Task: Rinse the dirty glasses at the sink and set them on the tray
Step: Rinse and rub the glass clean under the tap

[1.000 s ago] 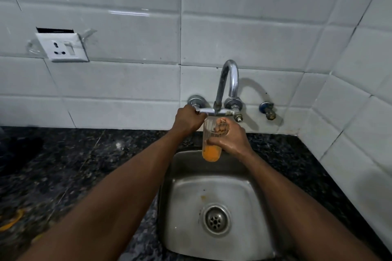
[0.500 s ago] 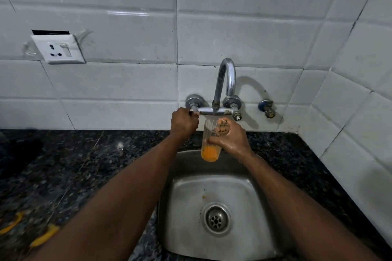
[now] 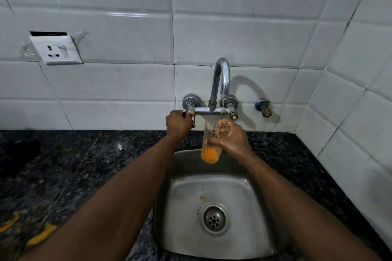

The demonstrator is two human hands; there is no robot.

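Observation:
My right hand (image 3: 232, 140) grips a clear ribbed glass (image 3: 211, 144) with orange liquid in its bottom. The glass is held upright over the back of the steel sink (image 3: 250, 197), just below the spout of the chrome wall tap (image 3: 220, 82). A thin stream of water falls from the spout towards the glass. My left hand (image 3: 178, 123) is curled round the tap's left handle (image 3: 189, 110). No tray is in view.
A dark speckled granite counter (image 3: 89, 167) surrounds the sink, with white tiled walls behind and to the right. A small angle valve (image 3: 263, 107) sits right of the tap. A wall socket (image 3: 56, 50) is at upper left. Yellow shapes (image 3: 40, 235) lie at the lower left counter edge.
The view has shifted slightly. My hands keep their places, left on the tap handle and right on the glass. A thin stream of water now shows at the spout.

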